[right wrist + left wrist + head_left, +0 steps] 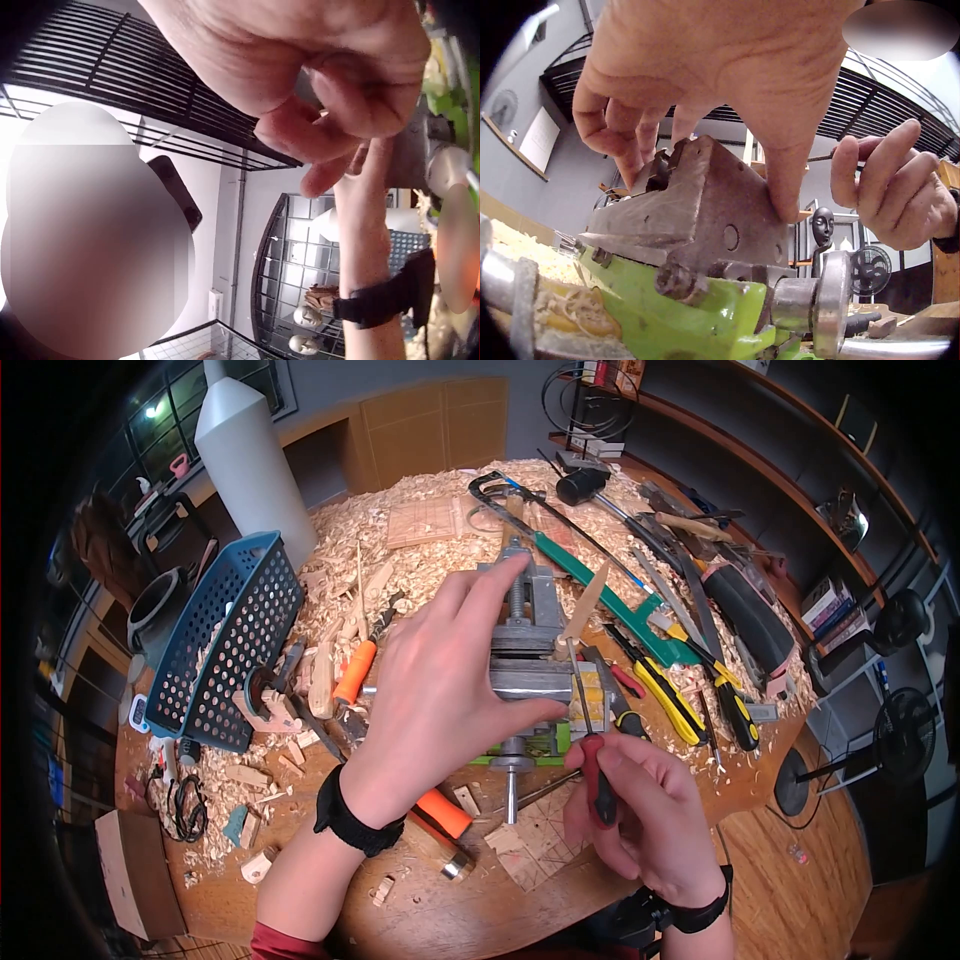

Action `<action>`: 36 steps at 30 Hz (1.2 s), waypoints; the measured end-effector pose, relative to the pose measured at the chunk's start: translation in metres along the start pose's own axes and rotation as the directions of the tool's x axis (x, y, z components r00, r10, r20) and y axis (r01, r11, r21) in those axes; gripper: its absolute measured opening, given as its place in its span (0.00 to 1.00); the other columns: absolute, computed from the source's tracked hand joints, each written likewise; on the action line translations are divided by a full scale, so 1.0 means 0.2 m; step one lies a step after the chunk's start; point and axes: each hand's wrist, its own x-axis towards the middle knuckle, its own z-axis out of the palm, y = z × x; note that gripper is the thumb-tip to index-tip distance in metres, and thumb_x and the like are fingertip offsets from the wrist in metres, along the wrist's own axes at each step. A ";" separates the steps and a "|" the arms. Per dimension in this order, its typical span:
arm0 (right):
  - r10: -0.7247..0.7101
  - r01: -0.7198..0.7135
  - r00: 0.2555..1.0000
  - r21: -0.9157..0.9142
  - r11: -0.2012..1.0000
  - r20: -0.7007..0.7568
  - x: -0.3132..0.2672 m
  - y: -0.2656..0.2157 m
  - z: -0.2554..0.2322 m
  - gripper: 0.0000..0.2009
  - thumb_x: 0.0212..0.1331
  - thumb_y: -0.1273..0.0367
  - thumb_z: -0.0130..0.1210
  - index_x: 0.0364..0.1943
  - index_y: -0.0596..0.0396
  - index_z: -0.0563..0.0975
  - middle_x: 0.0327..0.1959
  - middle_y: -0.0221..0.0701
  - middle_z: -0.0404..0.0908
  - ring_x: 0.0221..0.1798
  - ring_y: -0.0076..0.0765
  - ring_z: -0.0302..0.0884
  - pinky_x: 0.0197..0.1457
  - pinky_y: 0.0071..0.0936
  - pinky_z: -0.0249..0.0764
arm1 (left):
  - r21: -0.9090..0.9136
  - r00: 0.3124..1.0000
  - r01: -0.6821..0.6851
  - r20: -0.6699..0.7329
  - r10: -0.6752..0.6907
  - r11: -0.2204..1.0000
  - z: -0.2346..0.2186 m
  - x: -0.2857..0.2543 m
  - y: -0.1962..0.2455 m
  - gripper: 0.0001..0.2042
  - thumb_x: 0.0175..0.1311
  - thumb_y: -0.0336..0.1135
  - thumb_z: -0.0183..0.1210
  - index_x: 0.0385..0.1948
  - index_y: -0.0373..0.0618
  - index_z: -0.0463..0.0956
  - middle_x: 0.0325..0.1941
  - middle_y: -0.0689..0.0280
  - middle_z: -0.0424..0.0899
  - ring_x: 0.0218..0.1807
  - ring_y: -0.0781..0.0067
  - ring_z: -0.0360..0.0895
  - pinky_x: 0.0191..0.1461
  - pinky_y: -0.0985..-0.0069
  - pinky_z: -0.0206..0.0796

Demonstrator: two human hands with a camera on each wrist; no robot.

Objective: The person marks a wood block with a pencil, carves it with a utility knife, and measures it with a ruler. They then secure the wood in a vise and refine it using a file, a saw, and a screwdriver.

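Note:
A metal vise (530, 680) with a green base (682, 307) stands at the bench's middle. My left hand (430, 670) spans it from above; in the left wrist view the thumb lies on one side of the vise block (735, 202) and the fingers on the other. My right hand (650, 815) holds a tool by its red and black handle (600, 780), its thin shaft pointing up beside the vise. Near the shaft's tip, a pointed wooden piece (588, 603) stands at the vise. The right wrist view shows curled fingers of the right hand (345, 82), the tool mostly hidden.
Wood shavings (345, 540) cover much of the bench. A blue basket (225, 650) stands left, with orange-handled tools (355, 672) nearer the vise. On the right lie a green hacksaw (600, 592), yellow-black cutters (668, 703) and several other tools.

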 end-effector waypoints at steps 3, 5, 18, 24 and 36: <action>0.032 -0.032 0.999 0.029 0.999 0.016 -0.01 0.00 0.00 0.16 0.77 0.62 0.39 0.52 0.61 0.73 0.26 0.38 0.81 0.08 0.19 0.61 0.12 0.15 0.52 | -0.002 1.000 0.007 0.005 -0.007 1.000 0.00 0.00 0.00 0.47 0.33 0.37 0.79 0.65 0.50 0.66 0.53 0.58 0.77 0.50 0.54 0.80 0.53 0.63 0.74; 0.025 -0.026 1.000 0.063 0.998 0.016 0.00 0.00 0.00 0.17 0.78 0.61 0.37 0.53 0.60 0.72 0.27 0.38 0.80 0.09 0.19 0.60 0.12 0.15 0.51 | 0.001 1.000 0.007 0.004 -0.007 1.000 0.00 0.00 0.01 0.47 0.33 0.37 0.79 0.65 0.50 0.66 0.53 0.58 0.77 0.50 0.54 0.80 0.53 0.63 0.74; -0.031 0.022 0.998 0.161 0.987 0.052 0.03 0.03 -0.02 0.18 0.78 0.60 0.36 0.54 0.60 0.71 0.30 0.39 0.78 0.11 0.20 0.61 0.14 0.15 0.51 | -0.017 1.000 0.010 0.008 -0.010 1.000 0.00 0.00 0.01 0.47 0.33 0.37 0.79 0.65 0.50 0.66 0.53 0.58 0.77 0.50 0.53 0.80 0.53 0.63 0.74; -0.029 0.030 1.000 0.082 0.996 -0.011 -0.02 0.06 0.02 0.16 0.78 0.62 0.37 0.54 0.60 0.71 0.31 0.37 0.79 0.13 0.19 0.63 0.16 0.15 0.53 | -0.013 0.999 -0.022 -0.030 0.021 1.000 0.01 0.00 -0.01 0.47 0.33 0.37 0.79 0.65 0.50 0.66 0.53 0.58 0.77 0.50 0.53 0.80 0.53 0.63 0.74; -0.046 0.043 0.998 -0.058 0.997 -0.050 0.01 0.05 0.04 0.15 0.78 0.62 0.38 0.53 0.58 0.71 0.29 0.32 0.79 0.12 0.18 0.66 0.15 0.14 0.54 | -0.006 1.000 -0.023 -0.021 0.023 1.000 0.01 0.00 -0.01 0.47 0.33 0.36 0.79 0.65 0.49 0.66 0.52 0.57 0.77 0.49 0.54 0.80 0.52 0.63 0.74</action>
